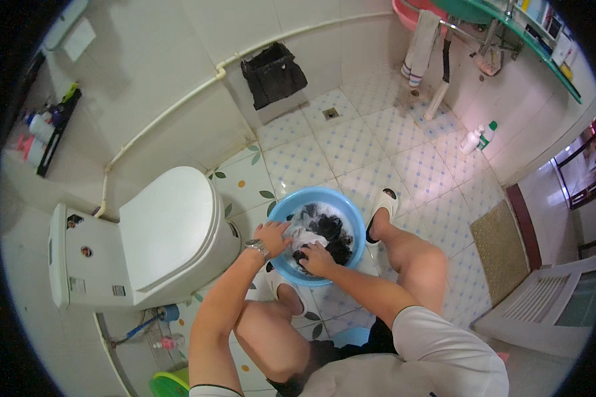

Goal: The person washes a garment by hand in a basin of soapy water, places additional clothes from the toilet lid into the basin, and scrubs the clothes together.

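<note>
A light blue plastic basin [360, 233] stands on the tiled floor between my feet, with sudsy water inside. Dark clothes [338, 250] lie soaking in it, and a pale wet cloth [308, 238] bunches up near the middle. My left hand [273, 238], a metal-band watch [257, 246] on its wrist, reaches palm down over the basin's left side, fingers apart beside the pale cloth. Lower down, my right hand [319, 260] rests on the clothes with its fingertips at the pale cloth's edge. Whether those fingers grip fabric is hidden.
A lidded white toilet [171, 228] stands close on the left, a toilet brush [144, 325] beside it. Two bottles [478, 139] stand by the right wall. A black bin bag [274, 77] hangs at the far wall, near a floor drain [330, 113]. A mat [500, 253] lies by the doorway.
</note>
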Motion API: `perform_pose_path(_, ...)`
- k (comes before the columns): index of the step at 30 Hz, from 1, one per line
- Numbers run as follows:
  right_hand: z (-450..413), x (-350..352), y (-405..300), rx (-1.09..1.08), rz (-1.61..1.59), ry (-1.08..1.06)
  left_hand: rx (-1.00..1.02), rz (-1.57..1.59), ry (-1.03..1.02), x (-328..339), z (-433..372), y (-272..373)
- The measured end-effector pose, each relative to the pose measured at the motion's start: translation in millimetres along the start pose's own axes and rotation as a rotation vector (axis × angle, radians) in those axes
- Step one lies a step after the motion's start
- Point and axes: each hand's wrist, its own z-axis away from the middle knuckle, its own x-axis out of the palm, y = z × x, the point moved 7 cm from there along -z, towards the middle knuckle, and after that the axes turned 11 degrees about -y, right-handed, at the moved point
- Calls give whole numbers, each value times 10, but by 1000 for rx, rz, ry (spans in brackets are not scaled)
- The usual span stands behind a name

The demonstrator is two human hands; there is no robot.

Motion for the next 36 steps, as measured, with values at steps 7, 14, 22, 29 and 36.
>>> perform_pose_path(7,477,-463,-352,30,-470,8,26,472,411,-67,494,562)
perform_pose_path(14,991,34,-71,79,-623,19,-38,1436,592,1238,518,897)
perform_pose_path(22,1311,495,-258,10,-674,-92,-143,1350,614,2178,825,933)
perform_pose_path(29,1421,855,166,92,-358,-13,-250,1569,405,2476,877,1119)
perform_pose_path(36,1687,635,-110,74,-478,-200,-129,1777,326,2803,733,1062)
